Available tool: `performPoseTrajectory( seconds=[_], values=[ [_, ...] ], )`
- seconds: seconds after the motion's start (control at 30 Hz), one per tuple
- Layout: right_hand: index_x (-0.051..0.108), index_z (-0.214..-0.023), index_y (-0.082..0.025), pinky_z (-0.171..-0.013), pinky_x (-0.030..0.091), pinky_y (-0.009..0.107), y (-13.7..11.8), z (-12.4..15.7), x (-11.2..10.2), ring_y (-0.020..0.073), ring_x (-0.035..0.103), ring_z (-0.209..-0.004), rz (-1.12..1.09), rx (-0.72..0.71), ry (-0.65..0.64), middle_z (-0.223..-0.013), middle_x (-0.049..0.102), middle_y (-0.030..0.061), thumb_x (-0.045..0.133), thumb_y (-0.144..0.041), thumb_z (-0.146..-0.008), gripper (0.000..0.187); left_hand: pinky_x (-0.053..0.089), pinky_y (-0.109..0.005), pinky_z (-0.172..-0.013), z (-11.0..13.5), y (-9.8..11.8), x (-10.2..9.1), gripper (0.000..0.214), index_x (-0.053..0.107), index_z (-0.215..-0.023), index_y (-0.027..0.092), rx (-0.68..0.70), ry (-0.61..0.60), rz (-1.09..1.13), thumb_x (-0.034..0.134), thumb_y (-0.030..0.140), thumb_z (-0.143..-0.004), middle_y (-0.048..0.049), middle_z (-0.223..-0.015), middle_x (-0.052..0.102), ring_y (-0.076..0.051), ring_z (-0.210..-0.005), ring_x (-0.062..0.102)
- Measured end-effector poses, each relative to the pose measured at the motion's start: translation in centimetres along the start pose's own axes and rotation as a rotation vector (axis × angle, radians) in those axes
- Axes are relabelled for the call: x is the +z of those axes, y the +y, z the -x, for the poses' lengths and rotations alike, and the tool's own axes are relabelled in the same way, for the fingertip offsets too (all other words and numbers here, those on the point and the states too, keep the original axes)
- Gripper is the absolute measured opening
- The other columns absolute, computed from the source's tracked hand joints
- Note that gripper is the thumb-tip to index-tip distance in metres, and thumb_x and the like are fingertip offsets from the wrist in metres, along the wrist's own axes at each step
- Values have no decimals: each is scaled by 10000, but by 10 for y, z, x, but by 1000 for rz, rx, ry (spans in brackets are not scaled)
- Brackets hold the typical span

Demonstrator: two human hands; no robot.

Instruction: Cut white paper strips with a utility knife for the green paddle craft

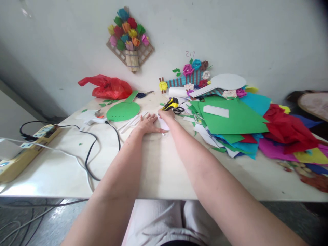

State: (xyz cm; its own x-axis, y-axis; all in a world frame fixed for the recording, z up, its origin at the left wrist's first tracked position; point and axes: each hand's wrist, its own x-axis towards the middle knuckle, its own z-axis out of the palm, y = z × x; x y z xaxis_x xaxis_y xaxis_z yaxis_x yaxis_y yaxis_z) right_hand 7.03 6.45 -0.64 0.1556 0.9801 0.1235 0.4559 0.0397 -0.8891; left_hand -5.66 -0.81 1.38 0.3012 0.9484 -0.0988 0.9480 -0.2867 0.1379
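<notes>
My left hand (148, 124) lies flat with its fingers spread, pressing down beside a small piece of white paper (162, 123); its thumb reaches over the paper's near end. Closed around a yellow and black utility knife (170, 104), my right hand (167, 116) is at the paper's far right side. The knife's body leans up and to the right above the fist; its blade tip is hidden. Left of my left hand lie narrow white strips (132, 121). Just behind the knife are black-handled scissors (178, 110).
Left are a green paddle-shaped piece (123, 111), a white glue gun (95, 118), cables and a power strip (28, 150). A red plastic bag (110, 87) and dark scissors (144, 94) lie farther back. Coloured sheets (238, 119) pile up right, with a white paddle shape (228, 82) behind.
</notes>
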Motion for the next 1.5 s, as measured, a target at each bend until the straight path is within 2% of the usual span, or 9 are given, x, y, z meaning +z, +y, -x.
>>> performPoseTrajectory(
  seconds=[0.2, 0.4, 0.87, 1.33, 1.5],
  values=[
    [673, -799, -191, -903, 541, 365, -1, 1, -1, 234, 691, -995, 26, 56, -11, -862, 726, 74, 573, -326, -797, 169, 28, -629, -1187, 1, 1, 0, 1093, 281, -1570, 241, -6, 12, -11, 519, 850, -694, -97, -1656, 190, -355, -1528, 93],
    [685, -837, -192, -888, 548, 349, -1, 2, -1, 214, 690, -987, 9, 68, 6, -870, 727, 63, 580, -336, -789, 184, 30, -633, -1183, 1, 1, 0, 1086, 274, -1573, 247, -5, 21, -20, 516, 849, -701, -98, -1657, 185, -362, -1523, 114],
    [673, -790, -186, -862, 562, 365, -3, 7, -5, 247, 706, -948, 0, 96, -8, -791, 717, 79, 597, -312, -748, 153, 57, -623, -1185, 1, 2, 1, 1093, 295, -1563, 282, -12, 26, -31, 522, 871, -671, -84, -1656, 208, -378, -1519, 117],
    [648, -756, -198, -850, 565, 371, 0, 6, -3, 260, 699, -949, -17, 93, -1, -807, 715, 85, 593, -318, -724, 136, 45, -639, -1179, 3, 4, -1, 1081, 280, -1571, 270, -15, 29, -9, 510, 857, -692, -92, -1658, 188, -376, -1520, 115],
    [657, -792, -204, -824, 568, 349, -1, 8, -3, 238, 695, -945, -26, 83, 8, -843, 718, 76, 580, -291, -738, 129, 42, -645, -1177, 2, 3, 0, 1098, 273, -1574, 274, -11, 37, -6, 518, 864, -681, -92, -1657, 192, -383, -1517, 124]
  ],
)
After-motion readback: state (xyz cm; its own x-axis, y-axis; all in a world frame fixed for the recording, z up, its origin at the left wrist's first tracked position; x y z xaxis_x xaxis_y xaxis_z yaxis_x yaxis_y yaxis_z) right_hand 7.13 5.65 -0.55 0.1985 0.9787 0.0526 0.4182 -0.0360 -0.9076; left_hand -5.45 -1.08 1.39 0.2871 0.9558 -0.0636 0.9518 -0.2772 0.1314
